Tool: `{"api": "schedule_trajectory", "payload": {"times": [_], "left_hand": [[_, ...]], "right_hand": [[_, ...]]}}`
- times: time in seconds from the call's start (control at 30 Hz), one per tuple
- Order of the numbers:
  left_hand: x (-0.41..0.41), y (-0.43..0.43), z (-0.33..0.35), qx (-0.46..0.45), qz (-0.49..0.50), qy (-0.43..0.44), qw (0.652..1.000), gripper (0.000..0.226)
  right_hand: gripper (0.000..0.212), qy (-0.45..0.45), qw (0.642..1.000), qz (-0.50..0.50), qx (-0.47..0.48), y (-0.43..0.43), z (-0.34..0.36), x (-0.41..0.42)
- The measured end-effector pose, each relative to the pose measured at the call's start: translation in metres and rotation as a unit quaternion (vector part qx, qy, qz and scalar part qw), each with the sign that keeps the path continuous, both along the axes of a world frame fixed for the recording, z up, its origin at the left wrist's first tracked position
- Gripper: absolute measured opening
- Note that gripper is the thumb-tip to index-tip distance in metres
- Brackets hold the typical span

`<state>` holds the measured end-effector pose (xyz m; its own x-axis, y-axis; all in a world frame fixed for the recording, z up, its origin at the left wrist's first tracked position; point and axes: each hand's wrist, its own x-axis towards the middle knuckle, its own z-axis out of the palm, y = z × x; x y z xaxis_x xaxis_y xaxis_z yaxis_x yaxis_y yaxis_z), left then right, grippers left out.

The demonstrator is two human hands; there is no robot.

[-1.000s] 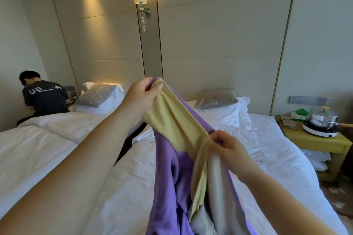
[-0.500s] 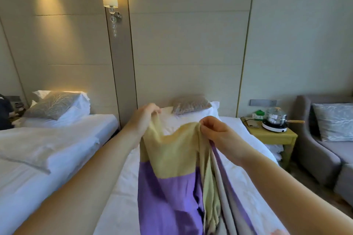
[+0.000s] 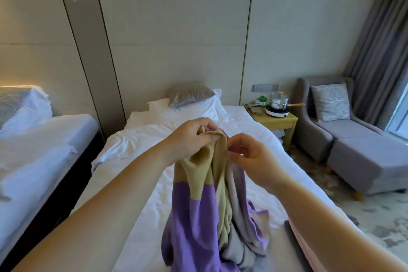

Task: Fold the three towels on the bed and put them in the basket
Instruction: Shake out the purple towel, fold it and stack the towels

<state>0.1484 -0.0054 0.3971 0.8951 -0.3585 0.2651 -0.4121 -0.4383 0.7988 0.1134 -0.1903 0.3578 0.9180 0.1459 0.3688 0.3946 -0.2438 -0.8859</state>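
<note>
A towel (image 3: 194, 212) with yellow, purple and pale grey bands hangs bunched above the white bed (image 3: 136, 183). My left hand (image 3: 189, 139) pinches its yellow top edge. My right hand (image 3: 249, 159) is right beside it, fingertips touching the towel's edge just below the left hand. The towel's lower end rests crumpled on the sheet. A pink cloth edge with a dark strip (image 3: 295, 243) shows under my right forearm. No basket is in view.
A second white bed (image 3: 33, 157) stands to the left across a dark gap. At the right are a yellow nightstand (image 3: 278, 120) with a pot on a cooker (image 3: 279, 104), and a grey armchair (image 3: 344, 130) with footstool. Pillows (image 3: 192, 99) lie at the headboard.
My hands have come together and lower, so the spread towel is now gathered into a bunch. The view has swung right and down; the person at the far left is out of sight.
</note>
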Motion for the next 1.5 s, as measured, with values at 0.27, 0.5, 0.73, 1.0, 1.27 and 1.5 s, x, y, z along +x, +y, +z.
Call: {"api": "schedule_trajectory", "payload": {"times": [0.27,0.5,0.73,1.0,1.27,1.5], "left_hand": [[0.002,-0.017,0.009,-0.117,0.024,-0.043,0.992,0.009],[0.0,-0.021,0.028,-0.095,0.03,-0.064,0.993,0.016],[-0.008,-0.013,0.034,-0.109,0.08,-0.05,0.99,0.008],[-0.015,-0.025,0.039,-0.082,0.119,-0.068,0.987,0.008],[-0.014,-0.023,0.044,-0.091,0.122,-0.092,0.984,0.014],[-0.011,-0.011,0.043,-0.111,0.144,-0.108,0.977,0.017]], "right_hand": [[0.008,-0.028,0.99,-0.128,-0.047,0.001,-0.046,-0.012],[0.018,-0.071,0.977,-0.199,-0.026,0.008,-0.029,0.004],[0.014,-0.11,0.983,-0.148,-0.01,-0.006,-0.013,0.013],[0.01,-0.137,0.979,-0.129,-0.079,0.011,-0.02,0.005],[0.026,-0.106,0.966,-0.175,-0.16,0.015,-0.013,0.021],[0.013,-0.07,0.97,-0.131,-0.191,0.005,-0.031,0.026]]}}
